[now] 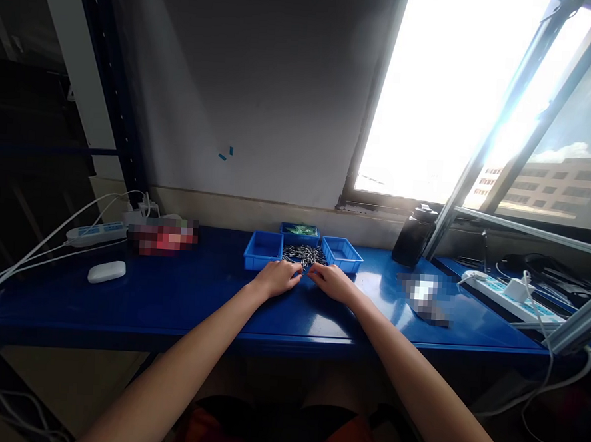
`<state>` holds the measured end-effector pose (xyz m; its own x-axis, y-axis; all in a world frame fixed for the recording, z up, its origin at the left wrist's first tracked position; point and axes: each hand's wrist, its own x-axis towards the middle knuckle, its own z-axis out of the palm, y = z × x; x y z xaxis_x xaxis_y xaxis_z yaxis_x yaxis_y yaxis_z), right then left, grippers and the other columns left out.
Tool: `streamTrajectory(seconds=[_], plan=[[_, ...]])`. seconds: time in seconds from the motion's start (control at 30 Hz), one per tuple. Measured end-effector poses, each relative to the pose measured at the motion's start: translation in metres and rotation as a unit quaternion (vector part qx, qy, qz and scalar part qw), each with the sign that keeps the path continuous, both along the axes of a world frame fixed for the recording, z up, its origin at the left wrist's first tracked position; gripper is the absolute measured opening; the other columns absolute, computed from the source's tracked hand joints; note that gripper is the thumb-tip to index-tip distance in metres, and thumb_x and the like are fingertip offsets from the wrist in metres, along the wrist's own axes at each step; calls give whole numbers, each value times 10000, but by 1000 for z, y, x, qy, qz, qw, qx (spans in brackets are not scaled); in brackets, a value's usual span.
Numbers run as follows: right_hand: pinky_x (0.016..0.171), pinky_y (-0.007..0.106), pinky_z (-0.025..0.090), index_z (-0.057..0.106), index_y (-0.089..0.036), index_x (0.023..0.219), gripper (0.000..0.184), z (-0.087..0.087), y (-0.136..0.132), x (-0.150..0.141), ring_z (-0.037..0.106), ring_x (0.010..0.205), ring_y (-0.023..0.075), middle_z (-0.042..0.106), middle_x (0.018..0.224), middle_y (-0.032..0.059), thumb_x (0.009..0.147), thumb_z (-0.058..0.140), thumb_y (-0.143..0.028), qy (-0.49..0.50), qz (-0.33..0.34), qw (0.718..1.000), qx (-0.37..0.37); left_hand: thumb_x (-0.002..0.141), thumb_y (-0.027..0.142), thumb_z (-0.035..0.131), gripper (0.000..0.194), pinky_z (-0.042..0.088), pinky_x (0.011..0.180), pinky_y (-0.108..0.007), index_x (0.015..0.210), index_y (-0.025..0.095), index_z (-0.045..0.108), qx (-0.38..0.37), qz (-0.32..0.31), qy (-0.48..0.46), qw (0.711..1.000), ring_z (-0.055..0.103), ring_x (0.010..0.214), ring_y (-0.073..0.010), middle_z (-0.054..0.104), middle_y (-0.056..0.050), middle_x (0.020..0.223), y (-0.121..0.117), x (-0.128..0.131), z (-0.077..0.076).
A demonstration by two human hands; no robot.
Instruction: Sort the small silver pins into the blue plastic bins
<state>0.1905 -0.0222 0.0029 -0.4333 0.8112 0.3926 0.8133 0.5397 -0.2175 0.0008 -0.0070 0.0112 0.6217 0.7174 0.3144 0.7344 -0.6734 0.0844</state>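
My left hand (278, 279) rests at the front of a heap of small dark and silvery metal pieces (304, 253), its fingers curled in and closed. Facing it across a narrow gap, my right hand (332, 282) is also closed, thumb and fingers pinched together. Whatever sits in either pinch is too small to make out. Behind my left hand stands a blue plastic bin (263, 264); a second blue bin (353, 264) stands behind my right hand. At the back, a third blue bin (284, 236) has green material in it.
The blue table (195, 301) runs up to the wall and window. On the right are a black bottle (413, 235), a blurred item (425, 299) and a power strip (516, 298). On the left lie a white case (107, 271), another power strip (97, 233) and cables.
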Motion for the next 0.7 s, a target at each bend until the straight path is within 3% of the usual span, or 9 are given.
streamTrajectory(seconds=[0.7], plan=[[543,193,305,589,-186,890,245,-3,2,2,479,544,100,564,603,6,849,400,-336,3,3,1000,0,830,411,346,302,398,575,-246,937,225,559,1,-1,3,1000,586,723,-192,632,-45,818,0,0,-2]])
